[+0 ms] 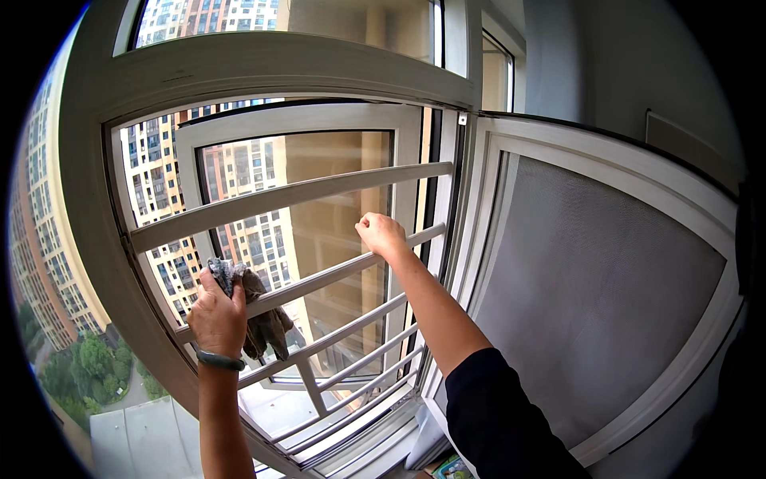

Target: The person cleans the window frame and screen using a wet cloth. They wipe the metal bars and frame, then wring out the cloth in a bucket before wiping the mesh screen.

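A crumpled grey cloth [267, 330] hangs over a white guard rail [323, 281] across the window opening. My left hand [220, 311], with a dark bangle at the wrist, grips the cloth against the rail near its left end. Farther right, my right hand [381, 233] is curled at the same rail, its wrist over the bar; I see no object in it, and its fingertips are partly hidden. Beyond the rails stands an outward-opened window sash [299, 123] with a pale frame and glass.
An upper rail [287, 194] and several lower bars cross the opening. To the right stands a framed insect screen [598, 287], swung inward. The window frame [90, 179] borders the left. Outside are tall buildings [158, 173], trees [96, 359] and a grey roof [146, 440] far below.
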The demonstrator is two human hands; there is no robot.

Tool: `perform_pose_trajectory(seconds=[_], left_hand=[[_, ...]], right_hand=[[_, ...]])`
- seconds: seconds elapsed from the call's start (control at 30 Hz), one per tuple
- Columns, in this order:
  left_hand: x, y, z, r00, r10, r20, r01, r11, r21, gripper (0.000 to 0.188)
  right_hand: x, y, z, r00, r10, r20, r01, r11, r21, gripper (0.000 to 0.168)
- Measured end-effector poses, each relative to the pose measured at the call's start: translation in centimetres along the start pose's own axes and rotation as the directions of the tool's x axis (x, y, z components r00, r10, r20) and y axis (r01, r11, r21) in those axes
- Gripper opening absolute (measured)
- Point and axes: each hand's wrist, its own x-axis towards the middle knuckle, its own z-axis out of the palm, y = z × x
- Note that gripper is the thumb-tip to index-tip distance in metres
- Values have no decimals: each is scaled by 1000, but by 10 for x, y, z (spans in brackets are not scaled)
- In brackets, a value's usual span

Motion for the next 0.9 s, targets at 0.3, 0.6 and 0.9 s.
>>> perform_pose_trajectory(seconds=[0.3, 0.6, 0.9], left_hand=[[-1, -6, 4, 999, 25, -45, -24, 999, 24, 46], [-1, -2, 2, 1000, 13, 7, -13, 999, 37, 48], [0, -6, 10, 995, 84, -49, -80, 994, 71, 42]], right_hand=[[2, -4, 9, 1000, 1, -7, -1, 1000, -5, 27], [9, 3, 7, 999, 17, 29, -15, 999, -52, 29], [26, 23, 12, 999, 2, 40, 1, 997, -73, 34]])
